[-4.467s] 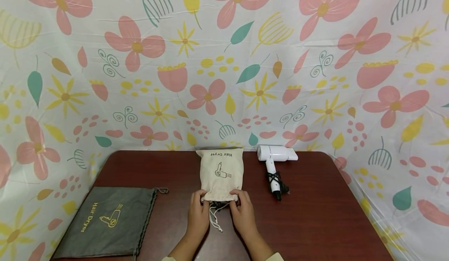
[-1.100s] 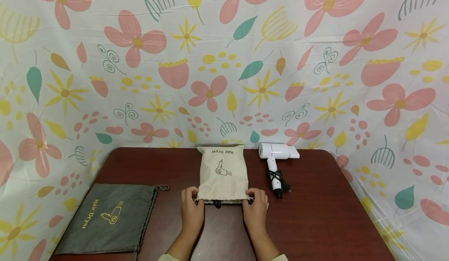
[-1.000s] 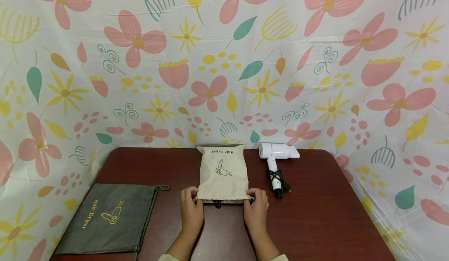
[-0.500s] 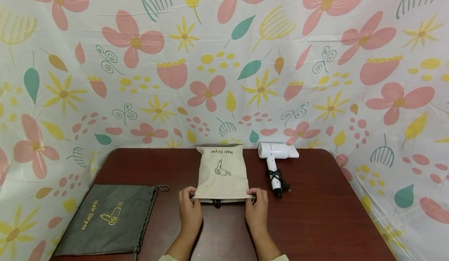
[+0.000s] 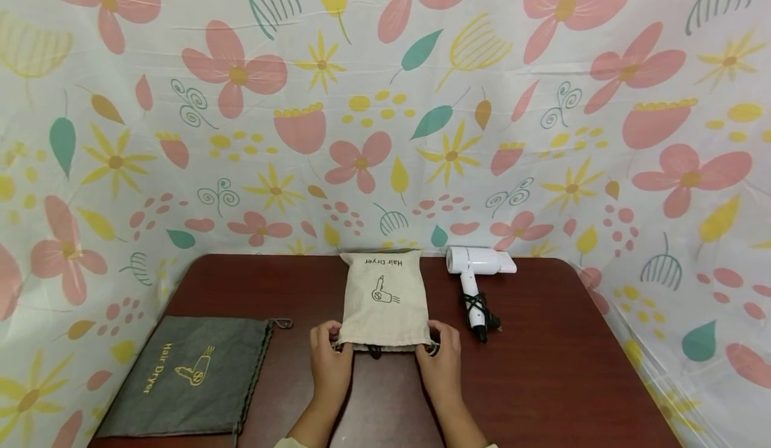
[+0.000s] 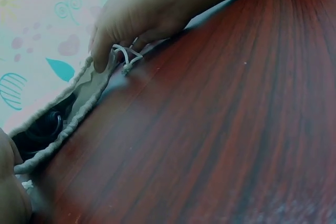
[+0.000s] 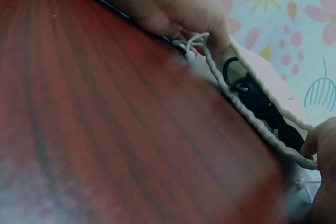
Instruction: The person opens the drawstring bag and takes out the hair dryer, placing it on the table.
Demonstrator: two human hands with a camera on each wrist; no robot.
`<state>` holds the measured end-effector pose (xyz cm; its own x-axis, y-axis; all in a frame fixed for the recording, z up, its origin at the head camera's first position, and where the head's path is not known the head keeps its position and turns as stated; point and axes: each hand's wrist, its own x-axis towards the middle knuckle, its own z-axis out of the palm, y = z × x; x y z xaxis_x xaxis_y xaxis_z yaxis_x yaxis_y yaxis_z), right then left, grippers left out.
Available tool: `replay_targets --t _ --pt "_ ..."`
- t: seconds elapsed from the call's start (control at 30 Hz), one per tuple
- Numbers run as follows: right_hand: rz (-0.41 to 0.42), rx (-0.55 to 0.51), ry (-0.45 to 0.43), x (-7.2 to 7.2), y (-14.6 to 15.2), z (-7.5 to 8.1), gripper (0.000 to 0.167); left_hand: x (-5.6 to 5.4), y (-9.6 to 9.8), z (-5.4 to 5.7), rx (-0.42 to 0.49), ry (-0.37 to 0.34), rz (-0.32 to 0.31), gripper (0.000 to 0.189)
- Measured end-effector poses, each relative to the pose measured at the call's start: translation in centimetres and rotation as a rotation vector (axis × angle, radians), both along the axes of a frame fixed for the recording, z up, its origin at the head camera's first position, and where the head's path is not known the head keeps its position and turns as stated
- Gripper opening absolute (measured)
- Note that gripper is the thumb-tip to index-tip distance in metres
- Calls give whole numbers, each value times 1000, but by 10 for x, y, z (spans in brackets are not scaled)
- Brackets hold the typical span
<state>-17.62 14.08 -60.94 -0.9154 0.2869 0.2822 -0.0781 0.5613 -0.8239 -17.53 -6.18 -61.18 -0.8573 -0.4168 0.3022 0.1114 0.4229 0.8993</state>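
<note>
A cream drawstring bag (image 5: 385, 301) printed "Hair Dryer" lies at the middle of the table, its mouth toward me. My left hand (image 5: 330, 367) pinches the left corner of that mouth, and my right hand (image 5: 441, 367) pinches the right corner. Between them the fabric is stretched wide, with the two edges apart. Inside the bag, a black cord (image 7: 252, 94) shows in the right wrist view and dark coils (image 6: 46, 128) in the left wrist view; the rest of the contents is hidden. White drawstring ends (image 7: 191, 51) hang by the fingers.
On the left lies a flat grey drawstring bag (image 5: 193, 374) with yellow "Hair Dryer" print. A white hair dryer (image 5: 476, 260), its black cord wound round the handle, lies at the back right. The dark red wooden table (image 5: 542, 381) meets a flowered curtain (image 5: 385, 100) behind.
Over the longer span, my hands have moved apart and spread the cream bag's mouth; the drawstrings no longer dangle between them. In the last second the hands have barely shifted.
</note>
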Motion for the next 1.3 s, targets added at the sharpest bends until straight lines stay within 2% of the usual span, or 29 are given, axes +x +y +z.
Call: replay_targets --t 0.17,0.33,0.57,0.77,0.9,1.03,1.3 --pt "44 34 31 7 2 2 52 1 2 0 -21 21 -18 39" --pt "92 26 57 16 3 8 39 2 3 1 -43 28 -20 44" --pt "112 27 87 27 -1 16 24 3 4 1 -49 10 -35 44" --pt "167 -14 27 39 -6 20 26 4 3 1 -53 26 -53 42" --pt "253 -17 -26 46 -9 22 24 4 3 0 -50 31 -58 39" --pt "349 44 -28 52 -12 21 26 4 3 0 -50 44 -66 33" --pt "439 235 3 55 -16 17 35 4 4 0 -60 56 -57 28"
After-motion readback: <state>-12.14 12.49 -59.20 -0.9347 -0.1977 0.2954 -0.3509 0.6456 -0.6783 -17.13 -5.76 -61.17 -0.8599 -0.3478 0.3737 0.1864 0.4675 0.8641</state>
